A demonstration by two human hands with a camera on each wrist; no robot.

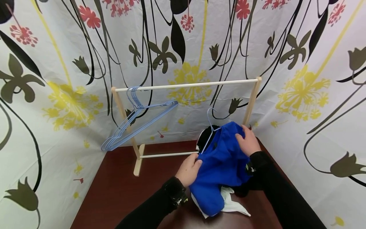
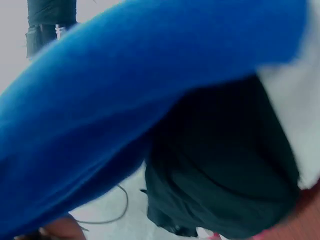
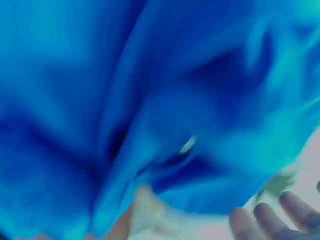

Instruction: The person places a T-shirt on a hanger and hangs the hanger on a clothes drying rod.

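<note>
A blue shirt [image 1: 226, 159] hangs in front of me on a light-blue wire hanger [image 1: 211, 133], whose hook stands up out of the collar. At the shirt's left shoulder, my left hand [image 1: 188, 170] pinches the cloth next to the hanger's lower arm. My right hand [image 1: 248, 140] grips the other shoulder, thumb on the front. In the right wrist view, blue folds fill most of the picture, with some fingertips [image 3: 270, 220] showing at the bottom. Black cloth [image 2: 225, 160] shows below the blue fabric in the left wrist view.
A wooden rack with a white rail [image 1: 188, 85] stands behind the shirt. Several light-blue hangers [image 1: 137, 117] hang at its left end. White cloth [image 1: 233, 203] and black cloth [image 1: 204, 138] lie around the shirt on the dark red table [image 1: 120, 190]. Flowered curtains [image 1: 160, 38] enclose it.
</note>
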